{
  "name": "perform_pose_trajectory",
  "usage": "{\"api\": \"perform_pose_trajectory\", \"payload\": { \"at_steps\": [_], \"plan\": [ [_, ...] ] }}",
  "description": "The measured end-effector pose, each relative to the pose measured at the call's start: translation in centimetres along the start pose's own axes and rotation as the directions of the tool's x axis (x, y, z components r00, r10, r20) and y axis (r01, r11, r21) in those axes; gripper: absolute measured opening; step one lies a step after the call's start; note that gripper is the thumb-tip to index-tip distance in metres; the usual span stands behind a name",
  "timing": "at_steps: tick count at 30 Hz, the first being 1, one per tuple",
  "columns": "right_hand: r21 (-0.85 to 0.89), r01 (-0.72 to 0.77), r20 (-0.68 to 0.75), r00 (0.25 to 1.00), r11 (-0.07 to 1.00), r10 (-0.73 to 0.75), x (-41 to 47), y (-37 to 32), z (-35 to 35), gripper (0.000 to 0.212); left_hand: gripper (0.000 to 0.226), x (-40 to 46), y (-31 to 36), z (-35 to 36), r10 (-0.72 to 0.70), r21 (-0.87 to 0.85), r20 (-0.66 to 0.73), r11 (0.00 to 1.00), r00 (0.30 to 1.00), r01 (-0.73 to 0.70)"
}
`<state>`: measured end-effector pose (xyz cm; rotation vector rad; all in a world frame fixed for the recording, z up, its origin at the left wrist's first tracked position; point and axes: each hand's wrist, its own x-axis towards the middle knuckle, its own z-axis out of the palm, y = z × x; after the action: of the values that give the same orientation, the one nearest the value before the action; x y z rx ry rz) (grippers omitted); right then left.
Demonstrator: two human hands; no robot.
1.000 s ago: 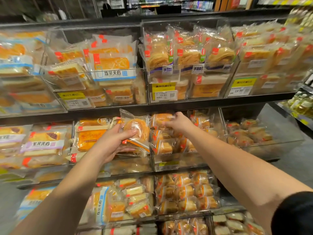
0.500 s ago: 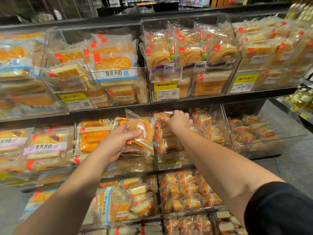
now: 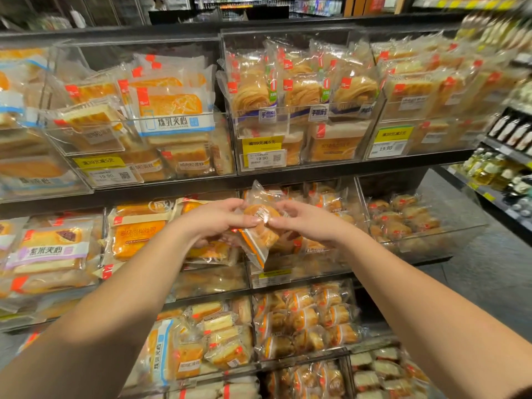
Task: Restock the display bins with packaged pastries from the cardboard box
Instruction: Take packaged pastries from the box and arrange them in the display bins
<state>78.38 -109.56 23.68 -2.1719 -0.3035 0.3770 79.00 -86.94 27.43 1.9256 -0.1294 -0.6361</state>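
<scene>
Both hands up at the middle shelf, meeting on one packaged pastry, a round bun in clear wrap with an orange stripe. Left hand grips its left side, thumb and fingers curled round the wrapper; right hand pinches the right edge with its fingertips. Pack is held in the air, tilted, just in front of the centre bin on that shelf, not yet inside. That bin already holds a good many like packs, heaped toward the back and right; front portion looks lower, though the clear wall glares and I cannot tell the exact fill. Neighbouring right bin on the same shelf is sparse: a small cluster of buns at the back left, much bare floor showing. Upper shelf bins look full; lower bins fairly well stocked. Cardboard box not in view, so stock remaining cannot be judged. Reading: restocking is mid-course. This pack remains to be placed, and the right bin likely needs the most filling.
</scene>
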Motion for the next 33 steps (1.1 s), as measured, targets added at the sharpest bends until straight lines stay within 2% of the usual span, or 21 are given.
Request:
{"api": "perform_pose_trajectory", "payload": {
  "at_steps": [2,4,5,6,8,11,12,14,18,21,24,26,29,33],
  "plan": [
    [0.034,-0.034,-0.022,0.999,0.999,0.035,-0.6,1.2,-0.6,0.071,0.049,0.9,0.8,1.0,0.018,0.058,0.022,0.998,1.000,-0.019],
    [0.142,-0.065,-0.048,0.996,0.988,0.073,-1.2,2.8,-1.4,0.055,0.046,2.1,1.1,2.3,0.028,-0.023,-0.021,0.999,0.999,-0.028],
    [0.186,-0.093,-0.055,0.993,0.978,0.105,-1.5,3.6,-2.0,0.055,0.041,2.6,1.1,2.9,0.029,-0.088,-0.062,0.996,0.998,-0.034],
    [0.224,-0.135,-0.091,0.983,0.965,0.159,-1.8,4.6,-2.6,0.065,0.037,3.2,1.1,3.5,0.031,-0.130,-0.115,0.990,0.993,-0.046],
    [0.325,-0.224,-0.164,0.944,0.919,0.288,-2.4,5.9,-4.0,0.082,0.029,4.2,0.9,4.4,0.050,-0.091,-0.216,0.993,0.975,-0.071],
    [0.370,-0.328,-0.246,0.868,0.869,0.432,-3.0,6.5,-5.7,0.055,0.018,5.5,0.7,5.7,0.127,0.152,-0.311,0.985,0.942,-0.083],
    [0.366,-0.353,-0.256,0.851,0.861,0.458,-3.1,6.4,-6.0,0.057,0.018,6.0,0.6,6.0,0.169,0.285,-0.336,0.956,0.927,-0.071],
    [0.349,-0.400,-0.297,0.811,0.848,0.504,-2.0,6.4,-6.4,0.056,0.026,7.0,0.6,6.6,0.243,0.509,-0.353,0.860,0.903,-0.033],
    [0.378,-0.440,-0.361,0.740,0.814,0.568,0.9,6.1,-6.1,0.050,0.044,8.5,0.0,7.5,0.351,0.757,-0.323,0.653,0.879,0.017],
    [0.348,-0.444,-0.405,0.723,0.826,0.560,2.8,6.0,-5.6,0.055,0.053,8.9,-0.7,7.6,0.378,0.850,-0.279,0.525,0.883,0.043],
    [0.278,-0.446,-0.409,0.746,0.851,0.525,4.2,5.7,-5.1,0.061,0.058,9.3,-1.2,7.6,0.313,0.863,-0.251,0.500,0.916,0.066],
    [0.178,-0.449,-0.405,0.778,0.876,0.481,4.9,5.3,-4.7,0.059,0.056,9.5,-1.3,7.7,0.314,0.876,-0.237,0.479,0.919,0.062],
    [0.113,-0.453,-0.411,0.789,0.884,0.456,5.5,5.3,-4.4,0.069,0.054,9.7,-1.0,7.9,0.320,0.880,-0.248,0.469,0.914,0.075],
    [-0.242,-0.430,-0.365,0.871,0.870,0.329,4.6,6.5,-5.0,0.091,0.052,10.2,-0.8,8.4,0.369,0.888,-0.312,0.440,0.876,0.131]
  ]
}}
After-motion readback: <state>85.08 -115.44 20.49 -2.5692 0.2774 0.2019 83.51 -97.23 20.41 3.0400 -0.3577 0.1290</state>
